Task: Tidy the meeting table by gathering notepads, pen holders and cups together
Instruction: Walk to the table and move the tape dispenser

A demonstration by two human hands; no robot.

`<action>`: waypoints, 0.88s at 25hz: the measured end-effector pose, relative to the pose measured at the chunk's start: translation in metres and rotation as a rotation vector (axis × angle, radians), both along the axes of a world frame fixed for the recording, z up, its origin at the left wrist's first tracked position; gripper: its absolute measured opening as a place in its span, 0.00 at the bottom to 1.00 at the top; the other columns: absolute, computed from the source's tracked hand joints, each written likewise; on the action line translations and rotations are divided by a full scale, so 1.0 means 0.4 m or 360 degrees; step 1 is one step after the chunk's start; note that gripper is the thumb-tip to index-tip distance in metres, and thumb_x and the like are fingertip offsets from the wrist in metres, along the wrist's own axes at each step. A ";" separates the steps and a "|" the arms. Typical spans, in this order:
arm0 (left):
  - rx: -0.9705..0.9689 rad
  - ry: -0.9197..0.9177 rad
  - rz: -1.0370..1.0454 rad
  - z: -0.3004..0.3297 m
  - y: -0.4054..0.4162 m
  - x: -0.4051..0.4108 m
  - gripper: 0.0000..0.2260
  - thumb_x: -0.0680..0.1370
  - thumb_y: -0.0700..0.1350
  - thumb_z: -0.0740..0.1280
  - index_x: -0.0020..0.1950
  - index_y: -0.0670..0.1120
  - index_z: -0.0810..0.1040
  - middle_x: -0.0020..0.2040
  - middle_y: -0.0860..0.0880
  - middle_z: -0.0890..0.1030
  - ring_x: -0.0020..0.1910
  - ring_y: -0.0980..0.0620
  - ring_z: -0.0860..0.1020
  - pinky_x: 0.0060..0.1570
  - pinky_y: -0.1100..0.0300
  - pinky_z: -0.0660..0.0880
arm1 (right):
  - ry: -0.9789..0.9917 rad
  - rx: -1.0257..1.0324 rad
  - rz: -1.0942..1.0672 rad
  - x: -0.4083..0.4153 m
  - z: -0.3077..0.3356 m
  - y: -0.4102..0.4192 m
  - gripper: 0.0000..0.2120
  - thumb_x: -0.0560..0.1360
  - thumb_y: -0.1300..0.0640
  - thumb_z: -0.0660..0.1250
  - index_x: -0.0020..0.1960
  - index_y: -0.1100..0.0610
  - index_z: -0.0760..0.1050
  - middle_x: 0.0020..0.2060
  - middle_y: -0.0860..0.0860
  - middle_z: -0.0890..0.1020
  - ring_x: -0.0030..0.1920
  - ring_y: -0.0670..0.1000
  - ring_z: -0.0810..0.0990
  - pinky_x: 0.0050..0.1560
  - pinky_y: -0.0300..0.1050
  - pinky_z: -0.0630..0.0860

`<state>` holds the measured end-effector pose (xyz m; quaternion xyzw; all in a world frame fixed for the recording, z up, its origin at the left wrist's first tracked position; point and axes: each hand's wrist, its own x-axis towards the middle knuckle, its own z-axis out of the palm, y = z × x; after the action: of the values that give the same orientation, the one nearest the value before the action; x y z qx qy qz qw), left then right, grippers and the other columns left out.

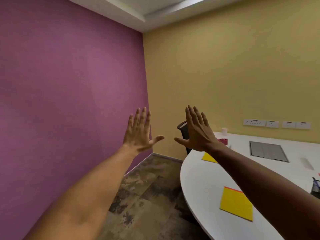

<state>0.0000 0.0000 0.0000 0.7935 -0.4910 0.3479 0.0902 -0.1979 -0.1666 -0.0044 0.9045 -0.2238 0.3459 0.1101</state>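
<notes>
We see two bare arms raised in front of the camera, backs of the hands toward us. The left hand (140,134) is held up against a purple wall (69,84), fingers straight and spread, thumb out to the side, holding nothing. The right hand (197,134) is just beside it, thumbs nearly meeting but apart, its fingers likewise straight and empty, set against a yellow wall (233,75). Below and to the right curves a white surface (199,184). On it, near the front edge, lies a yellow notepad (237,204) with a red strip along its top. A second yellow notepad (208,157) lies farther back, partly hidden by the right forearm. Behind the right wrist a pink pen holder (223,141) peeks out, and a small white cup (224,131) stands beyond it near the yellow wall. At the far right edge we make out a dark mesh pen holder (315,187), cut off by the frame. A grey hatch (267,151) is set into the surface, wall sockets (277,123) line the yellow wall, and a dark chair back (183,130) shows behind the right hand.
</notes>
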 end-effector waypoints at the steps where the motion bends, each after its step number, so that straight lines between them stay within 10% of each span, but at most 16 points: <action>1: 0.0013 0.0056 0.0040 -0.022 0.008 0.026 0.52 0.69 0.79 0.40 0.80 0.43 0.37 0.80 0.42 0.37 0.79 0.43 0.35 0.76 0.42 0.38 | 0.0033 0.0031 0.0019 0.029 -0.025 0.001 0.58 0.70 0.25 0.59 0.80 0.59 0.35 0.81 0.57 0.39 0.80 0.58 0.36 0.79 0.60 0.41; 22: 0.0159 0.0848 0.0284 -0.528 -0.287 0.381 0.48 0.72 0.78 0.43 0.80 0.48 0.35 0.80 0.46 0.36 0.79 0.46 0.35 0.77 0.44 0.39 | 0.0330 0.0581 0.0343 0.495 -0.515 -0.388 0.55 0.68 0.18 0.46 0.82 0.51 0.36 0.81 0.50 0.38 0.80 0.53 0.33 0.78 0.57 0.36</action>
<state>0.1523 -0.1147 -0.2113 0.9006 -0.3947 0.1093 0.1459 0.0002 -0.3218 -0.2105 0.9588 -0.1723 0.2147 -0.0705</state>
